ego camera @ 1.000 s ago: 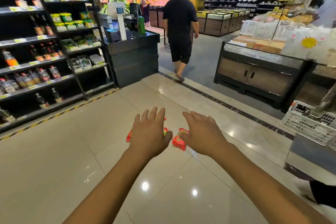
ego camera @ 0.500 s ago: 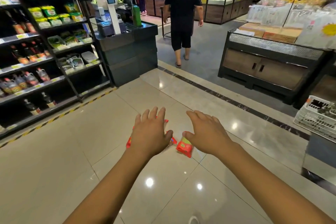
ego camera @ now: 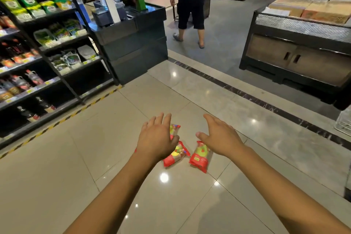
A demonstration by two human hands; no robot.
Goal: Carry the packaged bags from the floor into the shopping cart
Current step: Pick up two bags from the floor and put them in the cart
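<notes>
Your left hand (ego camera: 157,137) and right hand (ego camera: 221,138) reach out palm down at the centre of the frame, fingers straight and relaxed, grasping nothing. The packaged bags (ego camera: 199,157) lie on the tiled floor (ego camera: 57,176) beneath them, one by your right thumb and two partly hidden behind your left hand. Whether either hand touches a bag cannot be told.

Left hand (ego camera: 157,138), right hand (ego camera: 220,138) nearer bags (ego camera: 199,157)
</notes>
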